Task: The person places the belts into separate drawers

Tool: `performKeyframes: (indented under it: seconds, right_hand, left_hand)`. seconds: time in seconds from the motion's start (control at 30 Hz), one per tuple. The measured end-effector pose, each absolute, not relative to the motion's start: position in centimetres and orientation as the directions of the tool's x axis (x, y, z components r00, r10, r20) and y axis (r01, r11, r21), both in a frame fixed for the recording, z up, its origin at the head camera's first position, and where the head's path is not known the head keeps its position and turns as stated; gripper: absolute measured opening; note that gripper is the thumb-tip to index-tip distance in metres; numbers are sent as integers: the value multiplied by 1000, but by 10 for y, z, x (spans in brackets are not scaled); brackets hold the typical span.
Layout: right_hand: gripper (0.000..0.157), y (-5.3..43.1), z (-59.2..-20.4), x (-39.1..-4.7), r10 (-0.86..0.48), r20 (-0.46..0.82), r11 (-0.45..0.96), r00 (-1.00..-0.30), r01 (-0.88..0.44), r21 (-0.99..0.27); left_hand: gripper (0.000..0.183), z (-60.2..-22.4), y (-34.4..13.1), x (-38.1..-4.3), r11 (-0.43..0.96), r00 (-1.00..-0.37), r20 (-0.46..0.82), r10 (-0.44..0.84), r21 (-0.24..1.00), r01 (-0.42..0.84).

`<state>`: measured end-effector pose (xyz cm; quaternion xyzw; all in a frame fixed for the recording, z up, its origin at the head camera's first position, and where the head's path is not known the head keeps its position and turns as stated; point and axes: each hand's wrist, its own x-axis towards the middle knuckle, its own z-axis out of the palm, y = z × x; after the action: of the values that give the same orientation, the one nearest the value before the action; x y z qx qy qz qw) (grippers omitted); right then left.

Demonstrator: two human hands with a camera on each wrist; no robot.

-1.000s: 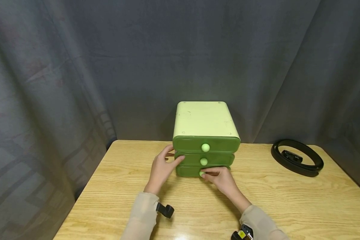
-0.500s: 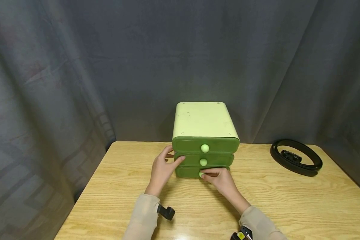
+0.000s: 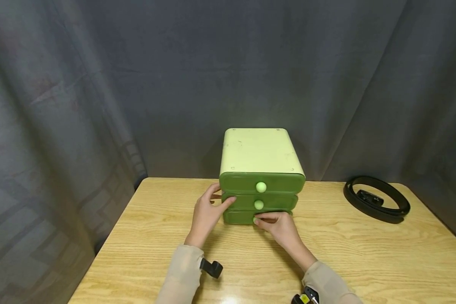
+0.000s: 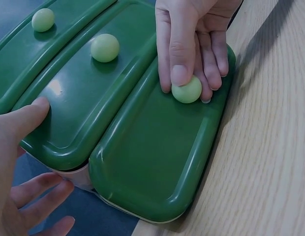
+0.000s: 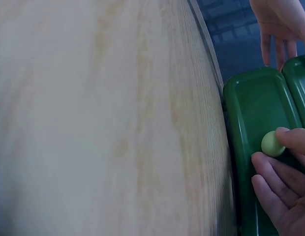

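Note:
A small three-drawer cabinet [image 3: 260, 150] stands on the table, with a pale yellow-green top and dark green drawer fronts. Each front bears a round light-green knob. My right hand [image 3: 283, 228] pinches the bottom drawer's knob [image 4: 187, 90] between thumb and fingers. At the left side, my left hand [image 3: 207, 215] holds the cabinet's edge. Its thumb [image 4: 32, 118] lies on the middle drawer front [image 4: 83, 98], while the other fingers reach along the side wall. The bottom drawer front [image 4: 147, 147] stands close to the cabinet body.
A coiled black belt [image 3: 376, 213] with a dark buckle lies at the right of the wooden table [image 3: 365, 261]. Grey curtains [image 3: 213, 76] hang close behind the cabinet and along both sides.
Both hands keep their places on the cabinet and the knob. The head view shifts only slightly; the drawers look the same.

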<state>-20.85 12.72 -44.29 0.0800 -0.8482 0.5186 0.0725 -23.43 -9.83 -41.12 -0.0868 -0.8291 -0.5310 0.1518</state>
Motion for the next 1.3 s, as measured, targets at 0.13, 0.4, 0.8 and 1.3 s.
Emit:
performKeyframes:
  seconds: [0.13,0.4,0.8,1.3]
  right_hand:
    - [6,127,-444,-209,-58,221,463,-974,-222,-858]
    - [5,126,-444,-209,-55,226,477,-973,-224,-850]
    - [6,127,-444,-209,-56,216,463,-975,-217,-859]
    - [5,127,-443,-206,-46,217,453,-975,-214,-865]
  left_hand:
    - [48,-411,-98,-234,421,-938,346,-25,855,304]
    - [47,-412,-98,-234,423,-930,366,-29,847,321]
    - [49,-413,-96,-234,418,-935,352,-37,856,305]
    - [49,-413,-94,-233,422,-929,363,-72,855,301]
